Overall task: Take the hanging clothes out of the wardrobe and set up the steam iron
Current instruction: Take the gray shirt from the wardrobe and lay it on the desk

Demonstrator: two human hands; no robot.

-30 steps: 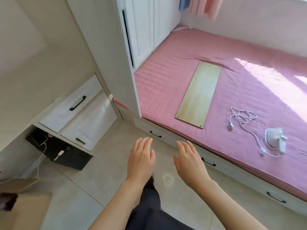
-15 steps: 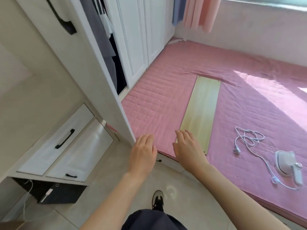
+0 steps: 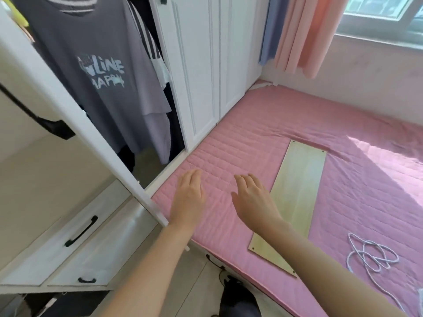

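Observation:
A grey T-shirt (image 3: 96,72) with pale lettering hangs in the open wardrobe at the upper left. Behind it hang a lilac garment (image 3: 155,120) and a dark one with white stripes (image 3: 153,49). The wardrobe door (image 3: 75,120) stands open toward me. My left hand (image 3: 188,197) and my right hand (image 3: 251,200) are held out flat over the near corner of the pink bed (image 3: 297,124), fingers straight, holding nothing. A coiled white cord (image 3: 370,257) lies on the bed at the lower right; the steam iron itself is out of view.
A pale wooden board (image 3: 295,197) lies on the bed to the right of my right hand. White drawers with black handles (image 3: 82,232) stand at the lower left. Closed wardrobe doors (image 3: 206,65), pink and blue curtains (image 3: 304,33) and a window lie beyond.
The view has tilted up and moved closer to the wardrobe, so the hanging clothes now show fully. Both hands stay open and level, now over the bed instead of the floor. The iron has left view.

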